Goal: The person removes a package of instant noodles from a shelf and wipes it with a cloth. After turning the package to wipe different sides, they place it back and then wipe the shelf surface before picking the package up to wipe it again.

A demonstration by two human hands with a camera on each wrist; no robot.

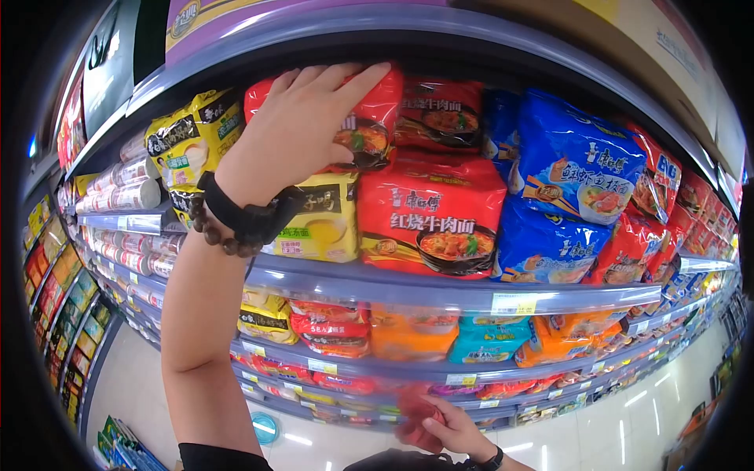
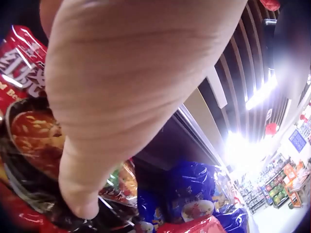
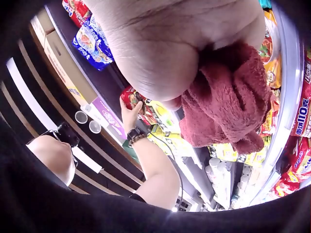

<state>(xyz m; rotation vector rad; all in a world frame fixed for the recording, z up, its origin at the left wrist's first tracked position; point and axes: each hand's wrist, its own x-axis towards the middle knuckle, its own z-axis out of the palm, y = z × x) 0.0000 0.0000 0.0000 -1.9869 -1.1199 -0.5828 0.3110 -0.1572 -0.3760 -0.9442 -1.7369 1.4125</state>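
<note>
On the upper shelf, my left hand grips a red pack of instant noodles, its fingers spread over the top and its thumb on the printed front. The left wrist view shows the thumb against the pack's bowl picture. This pack lies above another red noodle pack and a yellow one. Low in the head view, my right hand holds a bunched dark red cloth. Its fluffy folds hang out below the palm in the right wrist view.
Blue noodle packs stand to the right on the same shelf, yellow packs to the left. Lower shelves carry orange and teal packs. A purple box sits above. Pale tiled floor lies below.
</note>
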